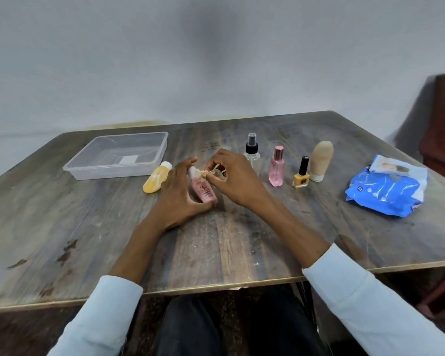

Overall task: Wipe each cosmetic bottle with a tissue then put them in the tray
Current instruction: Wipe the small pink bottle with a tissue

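**Pink bottle held over the worktop**

A pink bottle is gripped by the left hand, tilted, just above the worktop. Its white top is touched by the right hand, whose fingers are curled around a small clear thing; what it is cannot be told. A yellow bottle lies beside the tray. Four bottles stand at the right, near a blue tissue pack.
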